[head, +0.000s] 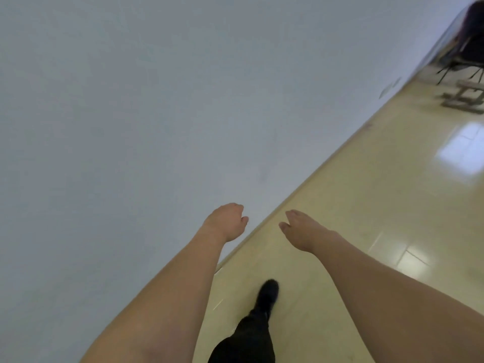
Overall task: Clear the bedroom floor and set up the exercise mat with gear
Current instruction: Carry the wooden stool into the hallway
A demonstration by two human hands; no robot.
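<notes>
Head view, tilted and blurred. Left hand (227,221): fingers loosely curled, holding nothing, in front of the grey wall (131,100). Right hand (301,229): fingers relaxed, empty, over the glossy cream floor (366,192). Black shoe (267,293) below both hands. No mat in view. Dark chair (468,53) far up-right of the fingers.

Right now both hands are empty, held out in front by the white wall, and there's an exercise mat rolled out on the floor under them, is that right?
Not quite. The head view shows no mat: the glossy beige floor under the hands is bare. The rest holds: the left hand and right hand are both empty, held out in front beside the white wall.
</notes>
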